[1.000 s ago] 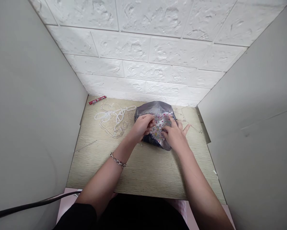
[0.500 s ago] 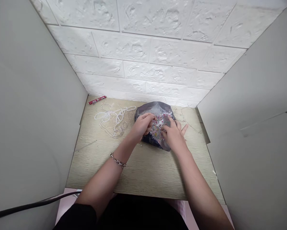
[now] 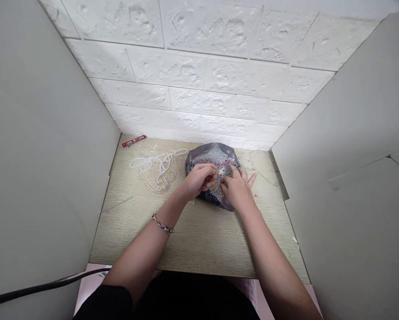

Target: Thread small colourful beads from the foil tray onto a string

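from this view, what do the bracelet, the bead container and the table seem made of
Bracelet: probably metal, shiny silver-toned links. Bead container: perhaps plastic or coated fabric, its grey rim glossy. Table: wood or laminate, pale, with visible grain.

No writing can be read; the red strip (image 3: pixel 134 141) at ten o'clock on the table (image 3: pixel 206 244) carries pale marks too small to make out.

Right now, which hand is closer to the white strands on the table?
The left hand, whose arm wears the chain bracelet. The right hand, its wrist bare, is farther off, over the right side of the bag.
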The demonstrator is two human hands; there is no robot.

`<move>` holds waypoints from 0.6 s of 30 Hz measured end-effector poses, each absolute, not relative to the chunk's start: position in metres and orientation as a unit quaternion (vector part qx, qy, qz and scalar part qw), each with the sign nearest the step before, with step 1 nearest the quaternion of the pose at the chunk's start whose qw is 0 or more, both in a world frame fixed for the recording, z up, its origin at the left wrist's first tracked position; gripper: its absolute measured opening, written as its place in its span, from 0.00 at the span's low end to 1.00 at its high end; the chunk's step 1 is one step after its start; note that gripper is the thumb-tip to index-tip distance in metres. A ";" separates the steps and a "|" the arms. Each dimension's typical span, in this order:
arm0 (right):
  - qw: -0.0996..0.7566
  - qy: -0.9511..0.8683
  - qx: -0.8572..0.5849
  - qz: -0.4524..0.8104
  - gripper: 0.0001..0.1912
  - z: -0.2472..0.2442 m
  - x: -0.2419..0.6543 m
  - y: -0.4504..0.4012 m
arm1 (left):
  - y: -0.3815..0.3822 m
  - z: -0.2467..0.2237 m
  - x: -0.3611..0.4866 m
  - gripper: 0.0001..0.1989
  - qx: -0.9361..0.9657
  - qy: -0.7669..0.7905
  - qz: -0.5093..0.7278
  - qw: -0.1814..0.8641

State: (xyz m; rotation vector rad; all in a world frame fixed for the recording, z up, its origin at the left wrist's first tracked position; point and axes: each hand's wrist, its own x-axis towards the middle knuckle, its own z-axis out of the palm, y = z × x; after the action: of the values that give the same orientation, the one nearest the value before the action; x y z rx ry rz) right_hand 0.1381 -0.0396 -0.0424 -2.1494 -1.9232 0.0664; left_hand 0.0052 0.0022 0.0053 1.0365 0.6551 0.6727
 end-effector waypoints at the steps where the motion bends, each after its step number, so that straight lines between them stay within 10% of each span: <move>1: 0.132 -0.663 -0.737 0.021 0.10 -0.043 0.138 -0.039 | 0.002 0.006 0.005 0.06 0.474 0.305 0.303 0.769; 9: 0.360 -0.608 -0.706 0.057 0.04 -0.032 0.137 -0.040 | 0.000 0.007 0.008 0.07 0.544 0.393 0.301 0.677; 18: 0.677 -0.407 -0.426 0.441 0.08 -0.028 0.136 -0.040 | 0.001 -0.001 0.009 0.12 0.666 0.349 0.363 0.550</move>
State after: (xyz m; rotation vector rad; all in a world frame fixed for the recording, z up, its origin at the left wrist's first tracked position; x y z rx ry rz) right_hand 0.1363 -0.0403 -0.0282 -0.9581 -0.9150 0.9912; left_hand 0.0086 0.0013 -0.0010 1.5763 0.8260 0.8584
